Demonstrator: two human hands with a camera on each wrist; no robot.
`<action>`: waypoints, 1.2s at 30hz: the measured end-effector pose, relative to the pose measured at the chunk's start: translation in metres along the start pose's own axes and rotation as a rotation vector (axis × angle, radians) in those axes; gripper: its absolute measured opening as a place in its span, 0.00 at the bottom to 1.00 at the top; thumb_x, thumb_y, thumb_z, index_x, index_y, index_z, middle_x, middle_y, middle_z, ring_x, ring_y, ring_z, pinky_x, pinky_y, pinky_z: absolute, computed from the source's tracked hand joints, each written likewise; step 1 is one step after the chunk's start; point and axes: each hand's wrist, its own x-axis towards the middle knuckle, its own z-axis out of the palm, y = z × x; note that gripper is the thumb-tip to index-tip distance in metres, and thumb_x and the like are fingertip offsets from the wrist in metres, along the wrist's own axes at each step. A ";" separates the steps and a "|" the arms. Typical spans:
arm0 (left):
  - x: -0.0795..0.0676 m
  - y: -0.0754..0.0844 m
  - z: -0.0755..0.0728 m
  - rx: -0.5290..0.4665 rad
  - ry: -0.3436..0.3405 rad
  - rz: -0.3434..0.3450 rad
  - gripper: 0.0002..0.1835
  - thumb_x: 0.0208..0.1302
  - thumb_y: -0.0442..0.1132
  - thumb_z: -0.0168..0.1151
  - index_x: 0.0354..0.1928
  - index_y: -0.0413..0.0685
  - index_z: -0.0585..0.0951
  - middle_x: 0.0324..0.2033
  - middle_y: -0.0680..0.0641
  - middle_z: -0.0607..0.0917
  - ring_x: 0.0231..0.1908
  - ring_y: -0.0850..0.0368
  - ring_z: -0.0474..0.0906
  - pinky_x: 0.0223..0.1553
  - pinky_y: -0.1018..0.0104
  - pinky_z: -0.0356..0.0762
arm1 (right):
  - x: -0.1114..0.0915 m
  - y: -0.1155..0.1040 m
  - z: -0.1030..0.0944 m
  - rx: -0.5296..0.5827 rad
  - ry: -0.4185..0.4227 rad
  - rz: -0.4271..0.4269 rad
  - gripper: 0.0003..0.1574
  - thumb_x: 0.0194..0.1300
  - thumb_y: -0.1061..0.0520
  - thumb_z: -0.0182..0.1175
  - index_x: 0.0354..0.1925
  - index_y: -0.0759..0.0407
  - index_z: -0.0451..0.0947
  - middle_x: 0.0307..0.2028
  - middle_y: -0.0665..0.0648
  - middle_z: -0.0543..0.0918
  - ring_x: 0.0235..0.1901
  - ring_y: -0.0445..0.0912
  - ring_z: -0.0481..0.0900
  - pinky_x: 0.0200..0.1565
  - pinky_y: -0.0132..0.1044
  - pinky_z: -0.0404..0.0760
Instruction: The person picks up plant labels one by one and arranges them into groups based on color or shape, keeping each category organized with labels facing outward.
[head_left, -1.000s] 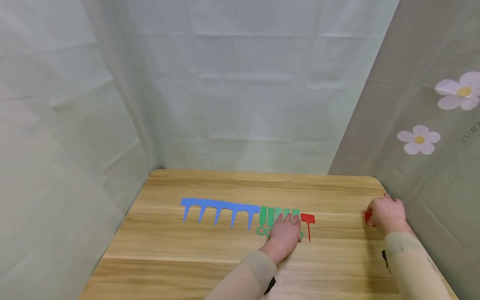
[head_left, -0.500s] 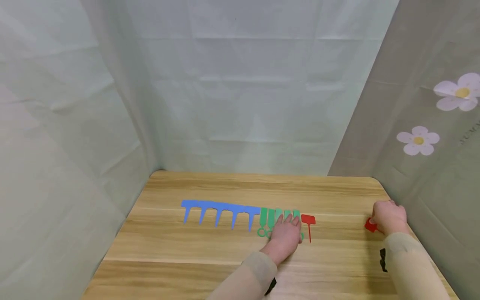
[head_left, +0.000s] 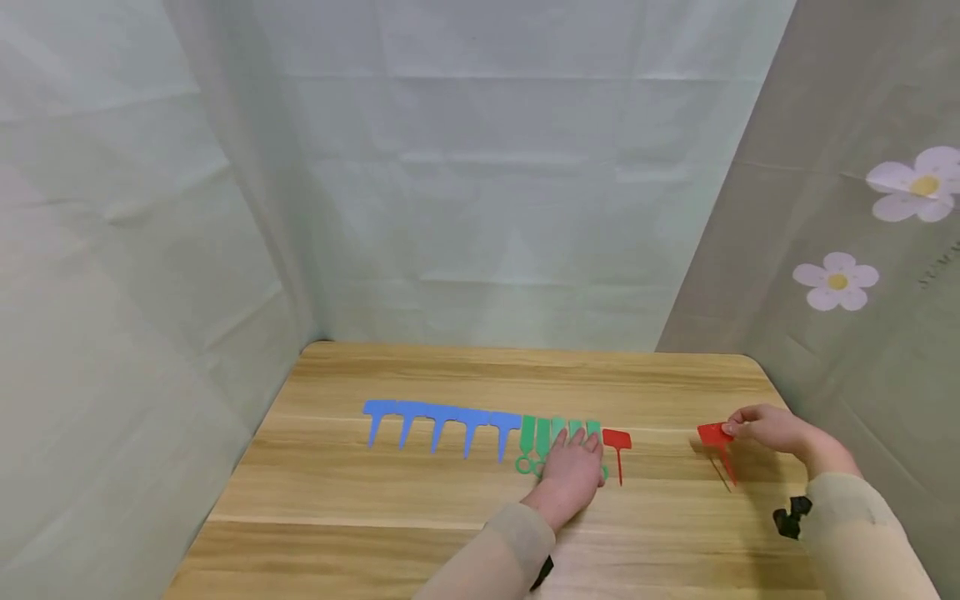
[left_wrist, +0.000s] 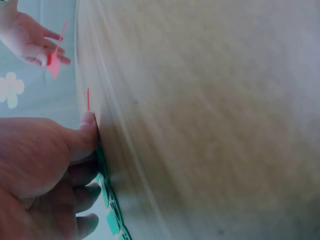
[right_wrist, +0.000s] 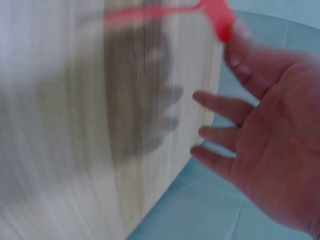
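My right hand (head_left: 776, 429) pinches a red T-shaped plant label (head_left: 712, 434) by one corner of its head, above the right part of the table. Its stem points down and its shadow falls beside it. In the right wrist view, thumb and forefinger hold the red label (right_wrist: 216, 17) while the other fingers stand spread. My left hand (head_left: 572, 475) rests, fingers extended, on a row of green tags with ring ends (head_left: 527, 435), partly hiding them. Just right of that row lies another red T-shaped label (head_left: 617, 438). Blue T-shaped labels (head_left: 441, 412) line up to the left.
The wooden table (head_left: 337, 483) has pale cloth walls (head_left: 480, 208) at its back and sides. White flowers (head_left: 836, 282) are printed on the right-hand cloth. Bare wood shows between the lying red label and my right hand.
My right hand has brought the red label leftward from the table's right edge, and its stem now shows. The left hand and the row of labels have stayed put.
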 end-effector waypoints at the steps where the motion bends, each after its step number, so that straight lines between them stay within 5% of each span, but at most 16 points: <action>1: 0.000 0.000 0.000 0.001 0.001 0.000 0.32 0.75 0.58 0.64 0.78 0.65 0.75 0.77 0.65 0.69 0.78 0.63 0.61 0.78 0.59 0.61 | 0.000 -0.002 0.003 0.014 0.009 -0.011 0.18 0.82 0.50 0.59 0.42 0.64 0.81 0.40 0.55 0.80 0.44 0.51 0.73 0.46 0.46 0.72; 5: 0.000 0.000 0.000 -0.004 0.009 0.003 0.32 0.74 0.58 0.64 0.77 0.64 0.76 0.77 0.65 0.70 0.78 0.62 0.62 0.78 0.58 0.61 | 0.001 -0.012 0.019 0.090 0.041 -0.021 0.20 0.82 0.48 0.58 0.45 0.66 0.83 0.46 0.59 0.82 0.50 0.54 0.74 0.53 0.50 0.73; 8: -0.001 0.000 -0.001 -0.002 0.011 0.005 0.32 0.74 0.59 0.64 0.77 0.64 0.76 0.77 0.65 0.70 0.78 0.62 0.62 0.78 0.58 0.61 | 0.002 -0.019 0.034 0.165 0.046 -0.038 0.21 0.82 0.49 0.58 0.47 0.68 0.83 0.59 0.76 0.80 0.62 0.69 0.75 0.62 0.62 0.73; 12: 0.000 0.001 -0.001 0.004 -0.001 0.003 0.32 0.75 0.59 0.63 0.78 0.65 0.75 0.77 0.65 0.70 0.78 0.62 0.62 0.78 0.58 0.61 | 0.006 -0.028 0.051 0.245 0.053 -0.041 0.25 0.81 0.49 0.59 0.52 0.73 0.83 0.76 0.87 0.53 0.76 0.83 0.44 0.72 0.78 0.51; 19: 0.000 0.000 0.000 -0.002 -0.013 -0.004 0.33 0.75 0.59 0.63 0.78 0.66 0.74 0.77 0.66 0.69 0.79 0.63 0.61 0.79 0.58 0.59 | 0.010 -0.046 0.070 0.298 0.101 -0.055 0.29 0.78 0.48 0.63 0.55 0.75 0.82 0.78 0.86 0.40 0.74 0.84 0.18 0.68 0.83 0.24; 36: 0.002 -0.001 0.001 0.000 -0.005 0.000 0.32 0.75 0.59 0.63 0.78 0.65 0.74 0.78 0.65 0.69 0.79 0.62 0.61 0.78 0.58 0.60 | 0.021 -0.055 0.093 0.098 0.204 -0.002 0.20 0.76 0.48 0.64 0.36 0.64 0.85 0.75 0.91 0.41 0.72 0.88 0.20 0.66 0.88 0.34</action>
